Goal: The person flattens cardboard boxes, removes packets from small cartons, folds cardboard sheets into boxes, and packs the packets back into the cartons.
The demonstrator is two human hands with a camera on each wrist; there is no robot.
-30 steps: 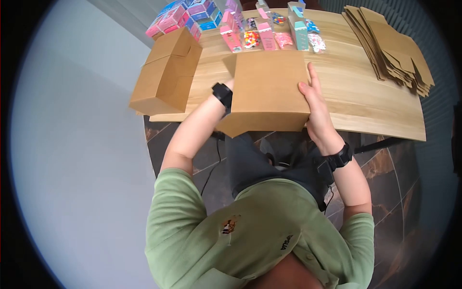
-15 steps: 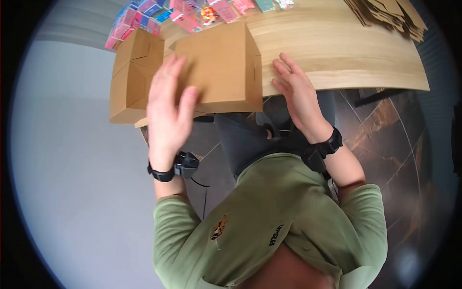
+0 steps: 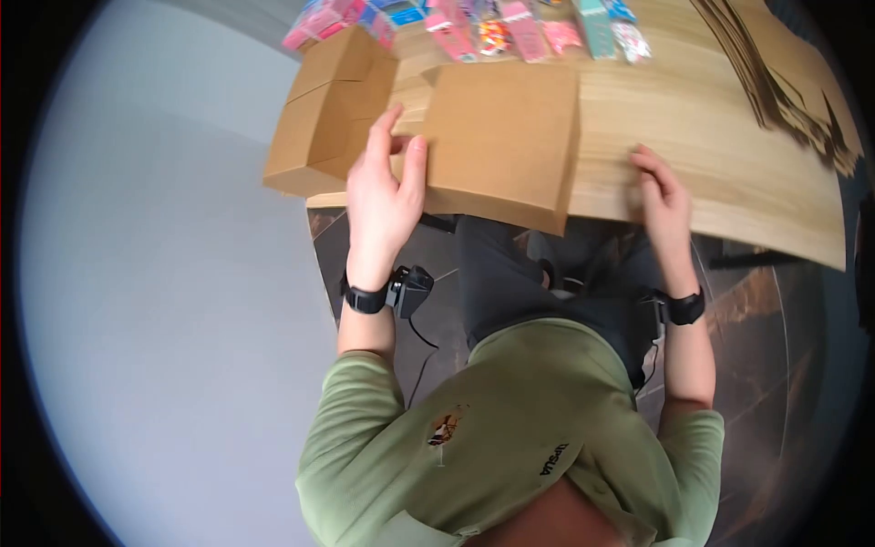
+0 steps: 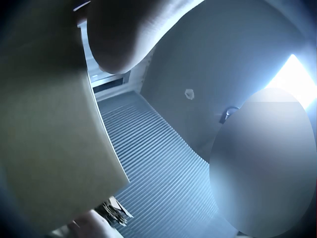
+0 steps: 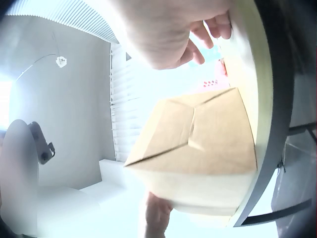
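Right hand (image 3: 667,208) sits farther from the brown box (image 3: 501,137) than half a second ago; its fingers curl loosely, holding nothing. Counter (image 3: 629,128): box at the near edge, hiding part of that edge. Second box (image 3: 310,128) to its left, partly covered by left hand (image 3: 379,210). Flattened cardboard (image 3: 788,82) far right, running out of the head view's top. Left thumb and forefinger apart, beside box's left side; contact cannot be told. Coloured cartons (image 3: 523,33) cropped above; small packets (image 3: 493,37) among them, contents indistinct.
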